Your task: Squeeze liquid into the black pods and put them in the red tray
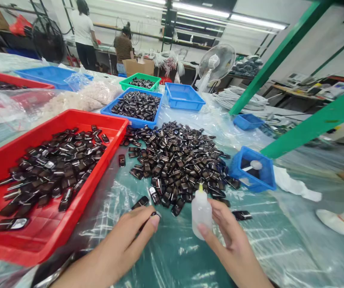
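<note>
My left hand is closed around a small black plastic part, of which only the end shows between thumb and forefinger. In my right hand is a translucent white squeeze bottle, upright, with a thin yellowish tip pointing up. Just beyond both hands lies a large heap of glossy dark parts on the plastic-covered table. A few loose ones sit near my fingers, among them a black part by my left hand and another part right of the bottle.
At left stands a red tray with many similar parts. Behind the heap are a filled blue tray, a green tray and another blue tray. A small blue bin holds a spoon. A green post slants across the right. Two people work behind.
</note>
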`<control>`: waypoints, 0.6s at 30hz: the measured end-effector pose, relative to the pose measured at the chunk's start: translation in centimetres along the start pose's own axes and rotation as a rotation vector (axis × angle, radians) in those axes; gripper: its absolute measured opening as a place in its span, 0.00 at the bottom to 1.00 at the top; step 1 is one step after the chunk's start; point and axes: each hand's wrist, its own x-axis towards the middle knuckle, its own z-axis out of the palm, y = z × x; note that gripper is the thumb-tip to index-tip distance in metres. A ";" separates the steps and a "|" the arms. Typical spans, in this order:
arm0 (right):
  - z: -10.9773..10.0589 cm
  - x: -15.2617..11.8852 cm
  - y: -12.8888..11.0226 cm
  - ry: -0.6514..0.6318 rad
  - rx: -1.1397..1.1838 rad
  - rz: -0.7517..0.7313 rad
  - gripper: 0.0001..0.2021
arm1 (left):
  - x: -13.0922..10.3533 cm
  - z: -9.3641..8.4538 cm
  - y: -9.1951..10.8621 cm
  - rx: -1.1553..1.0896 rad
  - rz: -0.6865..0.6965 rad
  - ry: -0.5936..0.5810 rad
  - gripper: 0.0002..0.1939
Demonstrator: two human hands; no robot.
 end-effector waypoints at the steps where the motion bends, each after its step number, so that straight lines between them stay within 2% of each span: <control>1: 0.0 0.0 0.0 -0.003 0.000 -0.003 0.16 | 0.1 -0.1 0.0 0.006 0.001 -0.013 0.17; 5: 0.1 -0.1 0.2 -0.026 -0.017 -0.026 0.17 | 0.1 -0.3 0.4 0.018 0.012 -0.080 0.16; 13: 0.1 -0.3 0.0 -0.039 -0.039 -0.051 0.18 | 0.1 0.8 -0.4 0.135 -0.011 -0.033 0.20; 18: 0.2 -0.8 -1.2 -0.089 0.215 -0.018 0.16 | -0.1 0.5 -0.5 0.170 0.000 -0.043 0.18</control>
